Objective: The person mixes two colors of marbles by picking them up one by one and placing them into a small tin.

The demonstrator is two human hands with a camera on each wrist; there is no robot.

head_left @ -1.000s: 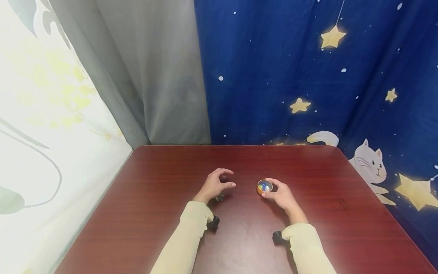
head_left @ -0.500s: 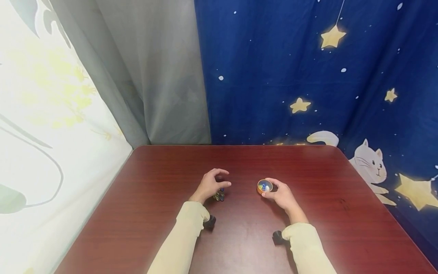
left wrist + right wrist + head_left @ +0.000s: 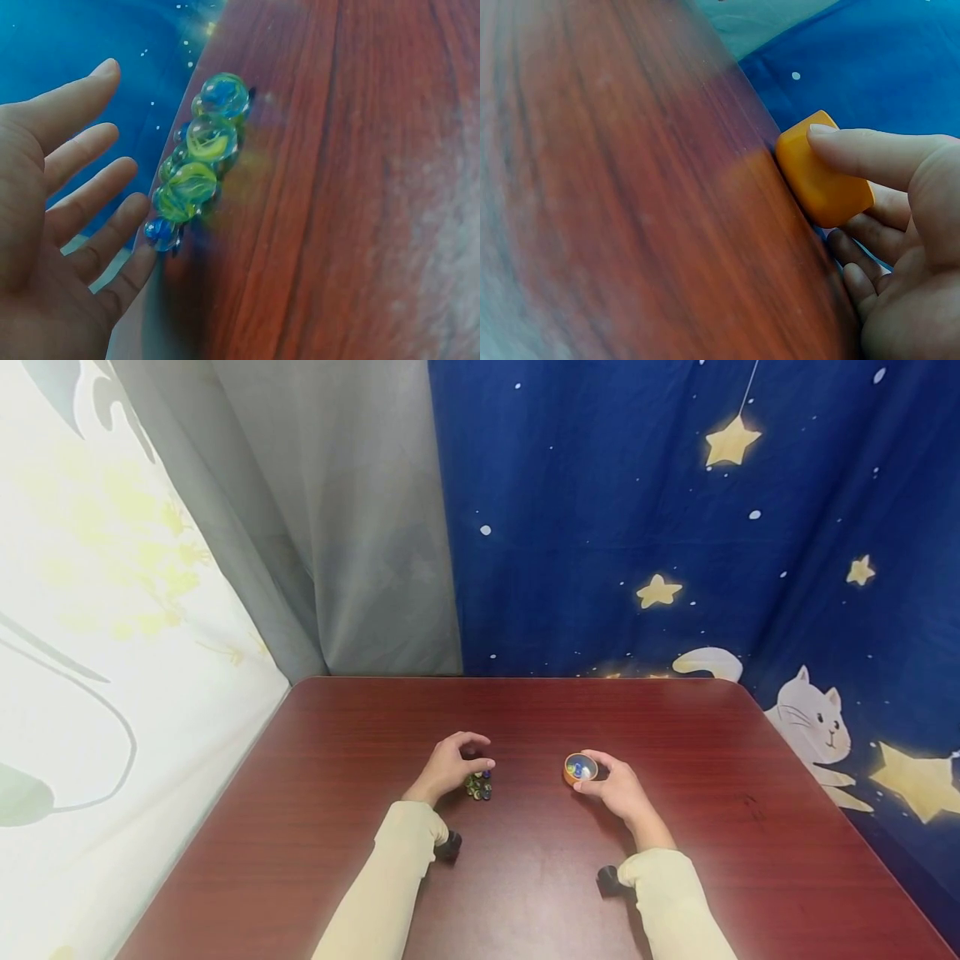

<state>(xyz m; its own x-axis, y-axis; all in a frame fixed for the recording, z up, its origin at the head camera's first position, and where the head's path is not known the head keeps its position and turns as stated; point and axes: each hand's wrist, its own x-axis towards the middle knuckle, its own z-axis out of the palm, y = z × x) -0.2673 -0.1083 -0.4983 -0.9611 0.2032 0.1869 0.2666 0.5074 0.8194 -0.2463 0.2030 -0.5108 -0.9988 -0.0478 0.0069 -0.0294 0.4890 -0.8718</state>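
My left hand (image 3: 450,765) hovers at the left side of a cluster of glass marbles (image 3: 477,786), its fingers loosely spread and holding nothing. In the left wrist view the clear marbles (image 3: 201,154) show blue and yellow-green swirls, and several lie together just beyond the fingertips. My right hand (image 3: 617,787) grips a small round orange bowl (image 3: 571,778) that stands on the table, thumb on the near side and fingers behind. A few blue and yellow-green marbles (image 3: 577,769) lie inside the bowl. The right wrist view shows the bowl's smooth outer wall (image 3: 821,180) under the thumb.
The dark red wooden table (image 3: 525,710) has rounded far corners. Behind it hang a grey curtain (image 3: 375,527) and a blue curtain (image 3: 570,527) with stars and a cat. A pale patterned cloth (image 3: 112,693) hangs along the left side. Black wrist cameras sit below both hands.
My left hand has drawn back to the left, uncovering the marbles on the table. My right hand and the bowl have stayed in place.
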